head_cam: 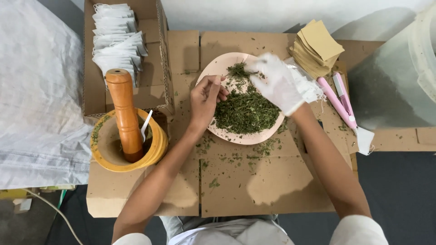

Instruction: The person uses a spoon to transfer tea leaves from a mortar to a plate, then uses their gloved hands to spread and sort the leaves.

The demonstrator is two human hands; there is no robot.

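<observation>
A pink plate (pixel 213 68) lies on flattened cardboard and holds a heap of chopped green dried herbs (pixel 245 112). My left hand (pixel 205 97), bare, rests on the plate's left rim with its fingers pinched on a thin herb stem. My right hand (pixel 277 84) wears a white glove and hovers over the plate's far side, fingers pinching a tuft of herbs (pixel 238 70). Green crumbs are scattered on the cardboard below the plate.
A yellow wooden mortar (pixel 102 159) with an orange-brown pestle (pixel 125 113) and a white spoon stands at left. Behind it a cardboard box (pixel 156 97) holds white sachets. Brown paper squares (pixel 318 47), a pink sealing tool (pixel 338 104), and a translucent tub (pixel 399 77) sit at right.
</observation>
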